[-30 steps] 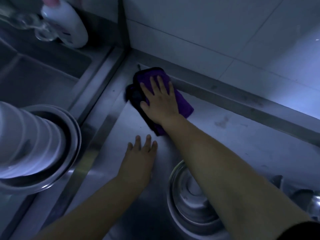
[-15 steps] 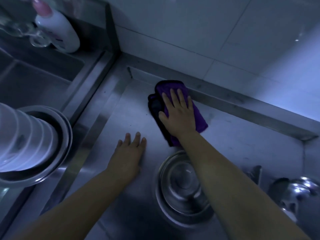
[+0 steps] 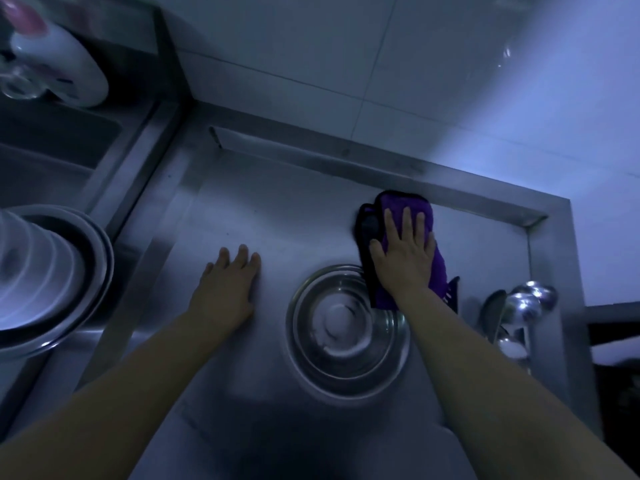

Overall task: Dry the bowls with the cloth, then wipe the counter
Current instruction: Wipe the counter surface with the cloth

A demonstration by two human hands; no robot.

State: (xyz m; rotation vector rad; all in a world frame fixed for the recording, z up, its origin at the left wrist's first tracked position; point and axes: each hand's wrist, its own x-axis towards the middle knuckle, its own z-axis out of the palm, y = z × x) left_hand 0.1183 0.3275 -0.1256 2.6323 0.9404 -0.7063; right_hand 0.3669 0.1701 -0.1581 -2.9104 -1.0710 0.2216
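Purple microfibre lay flat under the right hand [image 3: 405, 258], whose straight fingers pressed the cloth [image 3: 407, 211] down onto the steel counter [image 3: 277, 209] without curling round it (a black edge of the cloth showed at the thumb side). The cloth sat near the counter's back right corner, just short of the raised rear lip, and its near end overlapped the far rim of a steel bowl [image 3: 346, 330] that stood upright on the counter between the two forearms.

The left hand [image 3: 227, 287] rested palm down on bare steel, well apart from the cloth, fingers relaxed and holding nothing.

To the right of the bowl, against the counter's right edge, stood a group of metal ladles and spoons [image 3: 519, 306], their bowls catching the light; the holder beneath them was too dark to make out. At the far left, beyond the counter's raised edge, a stack of white bowls [image 3: 31, 268] lay nested inside a larger steel basin [image 3: 98, 258] by the sink [image 3: 52, 147]. A white bottle with a pink cap [image 3: 69, 71] stood at the sink's back corner, blurred. Pale wall tiles [image 3: 381, 64] rose behind the counter.
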